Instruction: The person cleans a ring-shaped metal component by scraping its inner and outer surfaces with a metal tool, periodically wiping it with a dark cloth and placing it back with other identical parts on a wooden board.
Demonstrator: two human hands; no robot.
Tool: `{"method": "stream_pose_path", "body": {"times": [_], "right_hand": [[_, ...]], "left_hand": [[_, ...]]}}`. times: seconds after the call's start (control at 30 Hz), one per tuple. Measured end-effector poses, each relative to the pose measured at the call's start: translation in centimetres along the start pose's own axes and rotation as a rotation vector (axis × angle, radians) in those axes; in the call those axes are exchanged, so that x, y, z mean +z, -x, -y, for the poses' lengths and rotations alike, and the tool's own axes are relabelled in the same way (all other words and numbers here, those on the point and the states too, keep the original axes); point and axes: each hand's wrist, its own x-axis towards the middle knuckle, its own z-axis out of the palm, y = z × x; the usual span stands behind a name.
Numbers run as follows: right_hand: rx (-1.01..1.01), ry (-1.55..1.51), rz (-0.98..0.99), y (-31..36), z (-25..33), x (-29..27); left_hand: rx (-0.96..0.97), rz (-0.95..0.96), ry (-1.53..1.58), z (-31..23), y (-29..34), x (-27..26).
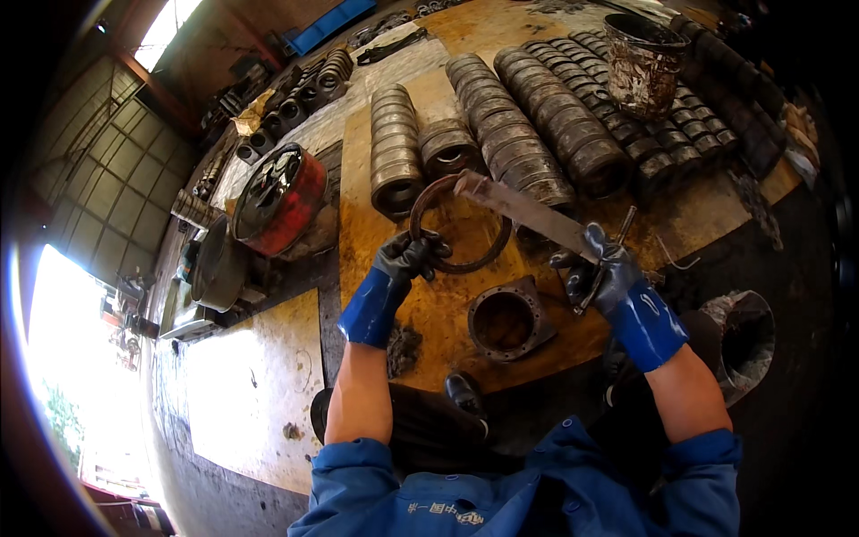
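My left hand [409, 257], in a dark-palmed, blue-cuffed glove, is closed on the lower left rim of a brown metal ring [469, 267], holding it up off the floor. My right hand [604, 273], gloved alike, grips a long flat metal scraper [532, 213]. Its broad end overlaps the ring's top right edge; whether they touch I cannot tell. A thin metal rod [627, 224] crosses the right hand, and how it joins the scraper is hidden. Below the ring, a round flanged metal housing [545, 341] with bolt holes lies on the oily yellow sheet [429, 313].
Beyond my hands lie rows of cylindrical metal parts [510, 134]. A grimy bucket [646, 67] stands on the far right rows. Left are a red drum [300, 201] and a dark round container [219, 264]. A grey cylinder [747, 336] sits right; a dark rag [404, 349] lies near my left forearm.
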Motion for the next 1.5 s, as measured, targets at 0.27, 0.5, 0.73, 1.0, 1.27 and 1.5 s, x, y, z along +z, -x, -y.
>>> {"method": "stream_pose_path", "body": {"times": [0.27, 0.5, 0.73, 1.0, 1.27, 1.5], "right_hand": [[0.020, 0.175, -0.038, -0.1, -1.1, 0.8], [0.078, -0.044, 0.081, 0.6, -0.1, 0.7], [0.032, 0.011, -0.118, 0.8, -0.3, 2.0], [-0.126, 0.101, -0.244, 1.1, -0.3, 4.0], [-0.209, 0.259, -0.246, 1.9, -0.1, 5.7], [-0.248, 0.323, -0.343, 1.6, 7.1, 2.6]], "left_hand": [[0.008, 0.155, -0.045, 1.7, -0.8, -0.8], [0.017, 0.070, 0.350, 2.5, -2.5, -2.0], [0.145, -0.156, 0.116, 1.0, -1.5, 1.6], [0.086, 0.079, 0.116, 4.1, -1.7, 5.5], [0.020, 0.116, 0.171, 7.5, -3.1, 5.8], [0.098, -0.112, 0.176, 10.0, -4.9, 5.4]]}}
